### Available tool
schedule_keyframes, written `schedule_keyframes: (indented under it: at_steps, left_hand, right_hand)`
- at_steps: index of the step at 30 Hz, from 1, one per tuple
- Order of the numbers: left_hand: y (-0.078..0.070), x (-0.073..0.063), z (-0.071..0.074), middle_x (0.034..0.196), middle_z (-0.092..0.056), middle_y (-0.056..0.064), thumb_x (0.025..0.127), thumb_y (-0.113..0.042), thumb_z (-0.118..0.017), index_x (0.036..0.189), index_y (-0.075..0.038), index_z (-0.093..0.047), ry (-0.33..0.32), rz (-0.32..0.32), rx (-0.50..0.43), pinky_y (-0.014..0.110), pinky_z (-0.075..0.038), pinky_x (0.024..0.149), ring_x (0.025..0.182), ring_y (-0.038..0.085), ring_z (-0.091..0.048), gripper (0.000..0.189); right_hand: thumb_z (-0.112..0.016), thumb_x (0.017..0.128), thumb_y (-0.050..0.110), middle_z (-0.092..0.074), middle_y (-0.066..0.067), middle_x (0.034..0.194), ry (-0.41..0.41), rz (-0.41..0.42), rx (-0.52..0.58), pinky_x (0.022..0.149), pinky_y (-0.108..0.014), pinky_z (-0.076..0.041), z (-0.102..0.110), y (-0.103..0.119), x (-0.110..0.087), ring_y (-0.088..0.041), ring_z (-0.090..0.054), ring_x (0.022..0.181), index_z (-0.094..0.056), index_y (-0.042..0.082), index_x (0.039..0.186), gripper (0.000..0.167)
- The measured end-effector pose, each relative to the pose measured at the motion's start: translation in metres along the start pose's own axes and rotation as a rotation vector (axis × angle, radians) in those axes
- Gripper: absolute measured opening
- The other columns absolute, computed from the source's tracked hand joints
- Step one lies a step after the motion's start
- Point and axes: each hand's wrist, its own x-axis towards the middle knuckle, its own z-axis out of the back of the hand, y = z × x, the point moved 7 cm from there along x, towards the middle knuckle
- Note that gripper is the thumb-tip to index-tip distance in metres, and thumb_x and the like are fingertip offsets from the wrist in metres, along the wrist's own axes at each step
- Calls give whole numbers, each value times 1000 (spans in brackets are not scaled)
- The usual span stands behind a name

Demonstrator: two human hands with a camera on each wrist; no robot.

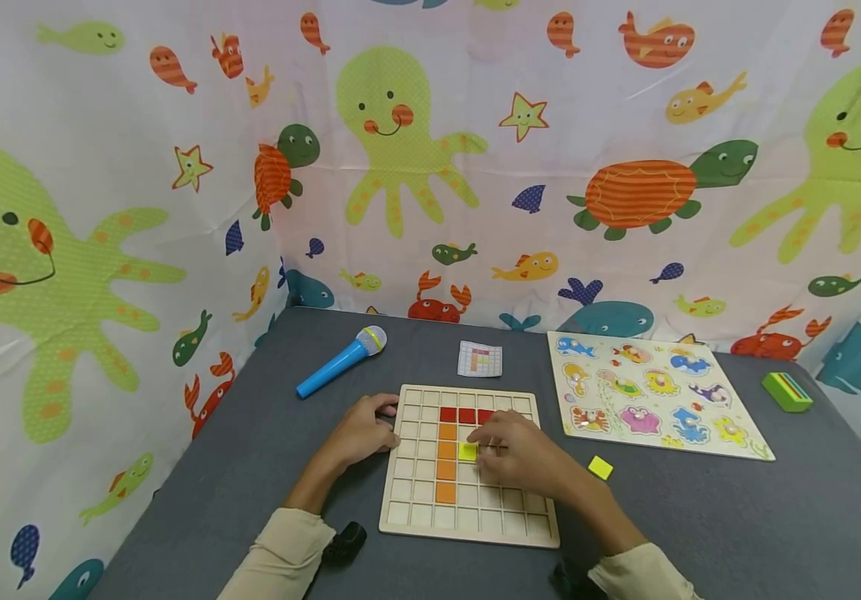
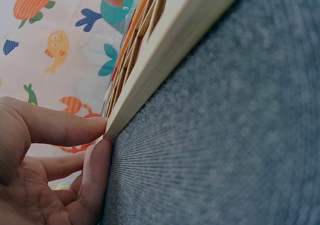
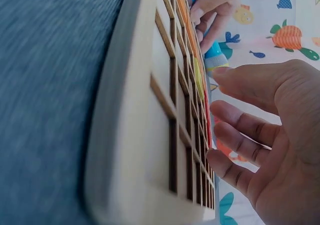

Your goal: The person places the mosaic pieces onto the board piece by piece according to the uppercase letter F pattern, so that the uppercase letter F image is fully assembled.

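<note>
A wooden grid board [image 1: 468, 521] lies on the dark grey table, with a column of orange tiles [image 1: 446, 471] and a row of red tiles [image 1: 467, 415] in its cells. To the right of the orange column, one yellow tile [image 1: 467, 452] sits in the grid. My left hand [image 1: 361, 431] holds the board's left edge between fingertips, as the left wrist view shows up close. Over the board's right half hovers my right hand [image 1: 522, 450], its fingers loosely spread beside the yellow tile and nothing in them. A loose yellow tile [image 1: 600, 467] rests right of the board.
Behind the board lie a blue toy microphone [image 1: 340, 362] and a small printed pattern card [image 1: 479, 359]. A sea-animal puzzle board [image 1: 655, 396] and a stack of coloured tiles [image 1: 787, 392] lie to the right. A patterned cloth [image 1: 430, 275] borders the table.
</note>
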Motion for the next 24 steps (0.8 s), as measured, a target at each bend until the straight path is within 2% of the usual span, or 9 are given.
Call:
schedule_keyframes:
  at_steps: [4, 9, 16, 19, 24]
  left_hand:
    - [0, 0, 0, 119, -58, 15, 76, 7, -73, 144, 0, -61, 0, 3, -4, 30, -54, 67, 80, 18, -63, 70]
    - [-1, -1, 0, 119, -58, 15, 76, 6, -72, 144, 0, -61, 3, 0, -5, 30, -53, 66, 79, 18, -62, 69]
    - [-1, -1, 0, 119, -58, 15, 76, 5, -72, 144, -1, -61, -1, 0, 5, 30, -51, 66, 78, 18, -61, 69]
    - [0, 0, 0, 120, -57, 15, 77, 5, -72, 144, -1, -60, 0, 4, 9, 30, -50, 66, 77, 18, -61, 69]
    - [-1, 0, -1, 120, -58, 15, 77, 5, -72, 145, -1, -60, 0, 5, 12, 30, -50, 66, 79, 18, -61, 69]
  right_hand:
    - [-73, 99, 21, -69, 2, 115, -14, 3, -4, 98, -51, -52, 7, -4, -9, -22, -60, 114, -78, 14, 120, 23]
    - [-73, 100, 20, -67, 2, 111, -37, -2, 14, 89, -42, -54, 16, -9, -21, -18, -61, 104, -77, 14, 122, 23]
    - [-72, 101, 20, -66, 2, 114, -42, -59, 30, 87, -38, -54, 27, -20, -37, -20, -61, 105, -75, 12, 126, 27]
    - [-73, 100, 20, -66, 1, 111, -50, -67, 21, 83, -36, -53, 32, -27, -42, -20, -60, 102, -73, 11, 129, 30]
    - [-76, 99, 25, -67, 3, 112, -73, -78, -4, 85, -36, -55, 40, -38, -52, -17, -62, 103, -73, 12, 130, 34]
